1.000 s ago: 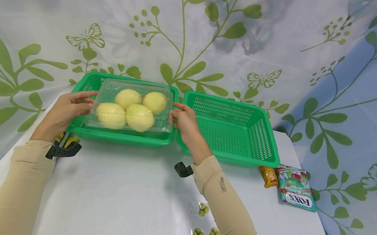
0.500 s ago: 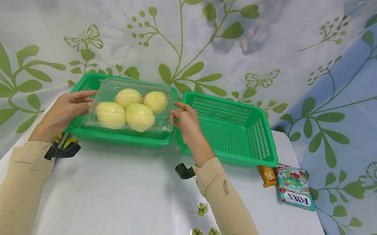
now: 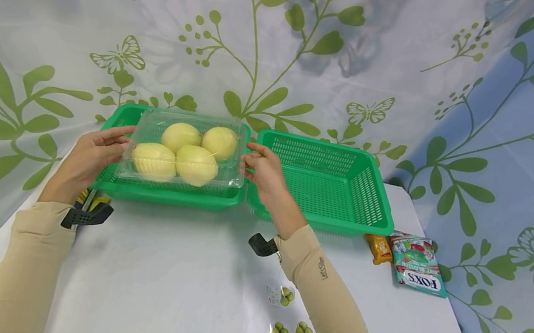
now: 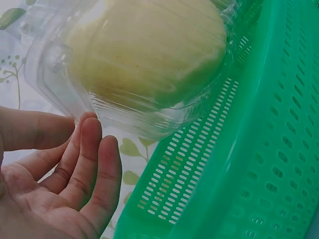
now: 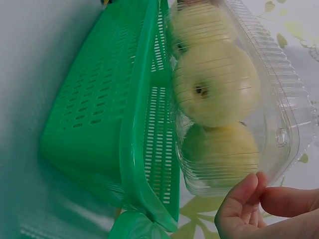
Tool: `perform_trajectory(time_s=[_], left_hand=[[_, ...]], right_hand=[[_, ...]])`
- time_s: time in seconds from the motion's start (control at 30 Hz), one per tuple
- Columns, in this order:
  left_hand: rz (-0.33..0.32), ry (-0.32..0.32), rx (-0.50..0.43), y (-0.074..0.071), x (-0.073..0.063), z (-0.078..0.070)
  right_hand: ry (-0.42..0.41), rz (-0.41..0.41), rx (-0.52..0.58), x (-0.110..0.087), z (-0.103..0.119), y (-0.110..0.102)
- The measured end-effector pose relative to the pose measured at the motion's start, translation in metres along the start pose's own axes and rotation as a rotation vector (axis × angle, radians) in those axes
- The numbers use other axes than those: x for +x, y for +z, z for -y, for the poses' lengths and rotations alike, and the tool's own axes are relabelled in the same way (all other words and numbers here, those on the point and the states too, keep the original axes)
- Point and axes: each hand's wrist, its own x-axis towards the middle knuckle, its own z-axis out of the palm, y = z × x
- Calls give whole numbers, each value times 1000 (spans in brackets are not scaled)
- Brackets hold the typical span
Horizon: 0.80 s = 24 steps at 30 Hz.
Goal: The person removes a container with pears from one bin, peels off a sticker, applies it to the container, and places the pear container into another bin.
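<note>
A clear plastic clamshell box [image 3: 148, 124] with several pale yellow, pear-like fruits [image 3: 197, 166] inside is held over the left green basket [image 3: 173, 198]. My left hand [image 3: 93, 159] pinches the box's rim at its left end; in the left wrist view, thumb and fingertips [image 4: 90, 134] meet at the corner. At the opposite end my right hand [image 3: 267, 180] grips the rim, its thumb and forefinger closed on the edge in the right wrist view. The lid is closed over the fruits. Slats of the left basket show beneath the box [image 5: 219, 186] in both wrist views.
A second green basket [image 3: 323, 195] stands close on the right. Beyond it lie an orange packet [image 3: 379, 249] and a FOX'S sweets bag [image 3: 418, 263]. A yellow item [image 3: 99, 202] shows by the left wrist. Printed fruit labels [image 3: 294, 331] lie near the right forearm.
The box has shifted very slightly left and upward in the head view, with both hands still holding its ends. The baskets have stayed in place.
</note>
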Motion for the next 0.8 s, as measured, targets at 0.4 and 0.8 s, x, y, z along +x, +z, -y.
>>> perform_trajectory(time_s=[0.4,0.8], left_hand=[[-10,-31,9,6,0,-6],[41,-19,-55,5,-1,-7]], right_hand=[[16,-7,16,-4,1,-5],[23,12,24,-8,4,-9]])
